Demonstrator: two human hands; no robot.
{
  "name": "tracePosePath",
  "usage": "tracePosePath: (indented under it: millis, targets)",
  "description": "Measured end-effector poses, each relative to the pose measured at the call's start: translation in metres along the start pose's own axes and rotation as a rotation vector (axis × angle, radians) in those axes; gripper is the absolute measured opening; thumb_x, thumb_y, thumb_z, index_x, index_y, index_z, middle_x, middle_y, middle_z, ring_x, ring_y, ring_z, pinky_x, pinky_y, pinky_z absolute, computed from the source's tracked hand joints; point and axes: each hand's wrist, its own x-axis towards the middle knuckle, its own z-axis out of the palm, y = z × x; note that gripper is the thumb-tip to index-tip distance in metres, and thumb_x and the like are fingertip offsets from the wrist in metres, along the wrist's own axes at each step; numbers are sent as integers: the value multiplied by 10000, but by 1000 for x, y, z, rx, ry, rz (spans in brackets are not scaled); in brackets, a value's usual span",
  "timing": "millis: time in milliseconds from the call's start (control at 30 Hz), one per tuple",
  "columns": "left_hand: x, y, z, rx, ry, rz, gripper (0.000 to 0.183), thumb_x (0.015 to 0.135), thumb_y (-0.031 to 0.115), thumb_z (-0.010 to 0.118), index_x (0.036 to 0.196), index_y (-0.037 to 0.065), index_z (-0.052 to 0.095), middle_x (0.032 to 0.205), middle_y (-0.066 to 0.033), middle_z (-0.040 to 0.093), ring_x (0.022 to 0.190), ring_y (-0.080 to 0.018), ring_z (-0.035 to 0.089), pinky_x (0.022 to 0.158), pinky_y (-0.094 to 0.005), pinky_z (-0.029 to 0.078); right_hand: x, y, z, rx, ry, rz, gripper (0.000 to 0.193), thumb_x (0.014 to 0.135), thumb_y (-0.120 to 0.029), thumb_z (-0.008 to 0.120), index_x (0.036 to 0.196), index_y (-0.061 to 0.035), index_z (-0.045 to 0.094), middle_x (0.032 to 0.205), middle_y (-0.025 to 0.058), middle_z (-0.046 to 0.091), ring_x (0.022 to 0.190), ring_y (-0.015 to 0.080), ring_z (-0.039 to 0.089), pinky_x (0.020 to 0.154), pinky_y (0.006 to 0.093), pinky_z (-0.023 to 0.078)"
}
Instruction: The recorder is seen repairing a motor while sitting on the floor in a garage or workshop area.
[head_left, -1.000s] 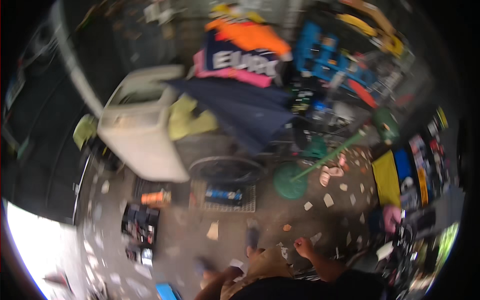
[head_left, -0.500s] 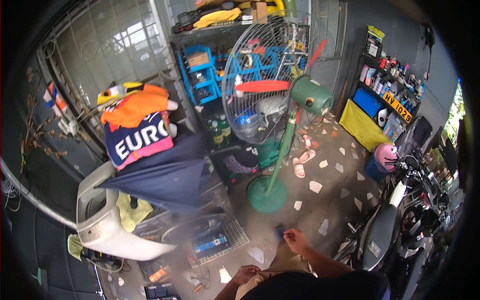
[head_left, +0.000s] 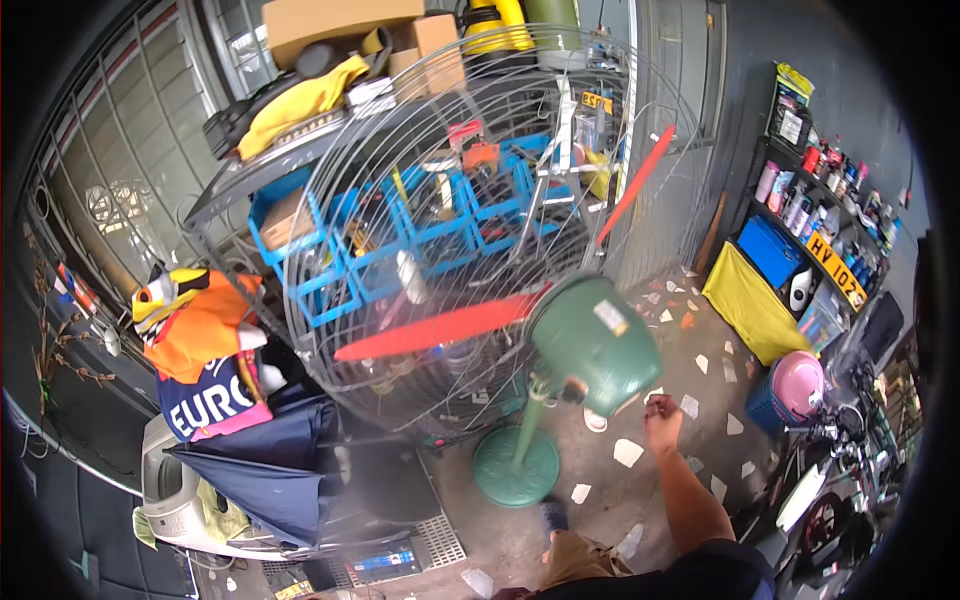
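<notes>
A large pedestal fan fills the middle of the view. Its green motor housing (head_left: pixel 597 340) sits on a green pole (head_left: pixel 529 425) above a round green base (head_left: pixel 515 468). Red blades (head_left: pixel 440 325) show inside the wire cage (head_left: pixel 345 180). My right hand (head_left: pixel 661 426) is raised just beside the lower right edge of the housing, apart from it as far as I can see. Its fingers are loosely bent and hold nothing visible. Only a sliver of my left hand (head_left: pixel 513 593) shows at the lower edge, with its fingers hidden.
Behind the cage stands a shelf with blue bins (head_left: pixel 285 225) and cardboard boxes (head_left: pixel 430 55). A dark blue cloth (head_left: pixel 260 480) and bright clothes (head_left: pixel 205 330) lie at left. At right are a motorcycle (head_left: pixel 805 495), a pink-topped basket (head_left: pixel 797 380) and a bottle rack (head_left: pixel 815 215).
I have come closer to the fan, which looks larger now. My right hand has risen from near my lap toward the motor housing. My left hand has mostly dropped out of view.
</notes>
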Motion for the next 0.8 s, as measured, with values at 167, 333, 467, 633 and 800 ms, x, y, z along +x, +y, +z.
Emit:
tracePosePath:
  millis: [167, 333, 467, 633, 800]
  targets:
    - [30, 38, 23, 127, -34, -167, 227, 1067, 188, 681, 1234, 69, 775, 1174, -93, 784, 1103, -179, 731, 1030, -331, 556, 80, -26, -6, 123, 14, -23, 89, 1032, 4, 593, 1085, -11, 663, 921, 12, 654, 721, 67, 585, 609, 247, 496]
    - [31, 78, 42, 730, 61, 486, 211, 1051, 180, 643, 1142, 96, 814, 1245, -136, 765, 1183, -259, 727, 1052, -374, 566, 101, -44, -40, 153, 66, 18, 87, 1036, 8, 597, 1090, -8, 663, 935, 12, 637, 722, 63, 563, 604, 249, 487]
    - [21, 59, 29, 591, 644, -372, 164, 926, 155, 841, 1065, 69, 820, 1019, -107, 829, 956, -179, 787, 854, -350, 633, 145, -47, -79, 151, 10, -48, 69, 1053, -2, 604, 1084, -22, 662, 914, 2, 618, 703, 64, 542, 591, 251, 469]
    - [-4, 72, 13, 270, 953, -322, 238, 953, 221, 829, 1109, 46, 791, 961, -110, 802, 805, -214, 750, 703, -382, 609, 248, -84, -81, 188, 37, -138, 112, 1116, -126, 612, 1076, -34, 662, 812, -16, 573, 657, 61, 495, 570, 242, 422]
    - [19, 85, 53, -33, 1143, -154, 382, 931, 404, 856, 1112, 78, 771, 944, -93, 742, 775, -261, 733, 665, -429, 621, 378, -140, -69, 215, -1, -221, 330, 1147, -274, 602, 896, -60, 627, 754, -4, 575, 645, 80, 518, 606, 256, 435]
